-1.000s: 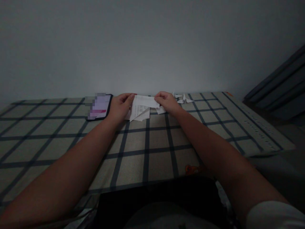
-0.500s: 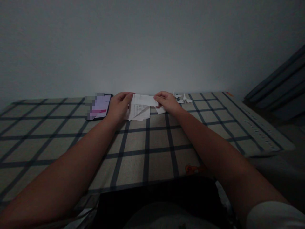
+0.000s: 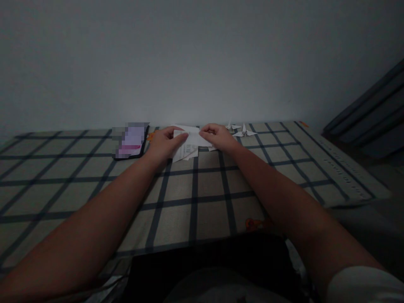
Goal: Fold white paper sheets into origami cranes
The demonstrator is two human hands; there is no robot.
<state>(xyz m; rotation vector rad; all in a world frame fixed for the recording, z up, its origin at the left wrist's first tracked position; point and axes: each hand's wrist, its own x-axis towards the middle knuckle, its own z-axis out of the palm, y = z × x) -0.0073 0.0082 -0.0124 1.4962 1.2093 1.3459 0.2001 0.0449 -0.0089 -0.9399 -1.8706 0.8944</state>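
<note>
Near the far side of the table, both my hands pinch a white sheet of paper [image 3: 194, 135]. My left hand [image 3: 166, 143] grips its left part, thumb on the near face and fingers behind. My right hand [image 3: 217, 136] pinches it farther right, thumb and fingertips close together. Beneath and in front of the sheet lie several printed paper pieces [image 3: 189, 152], partly covered by it. Just beyond my right hand sit two folded paper cranes, one nearer [image 3: 244, 132] and one farther back [image 3: 232, 126].
A phone [image 3: 131, 141] with a lit screen, partly blurred out, lies left of my left hand. A checked cloth [image 3: 208, 202] covers the table, which meets a plain wall [image 3: 202, 63] at the back. A dark curtain [image 3: 372, 101] hangs at the right.
My left hand has moved right along the paper, closer to my right hand. The sheet has tipped lower and its near edge has shifted. The cranes and phone stay put.
</note>
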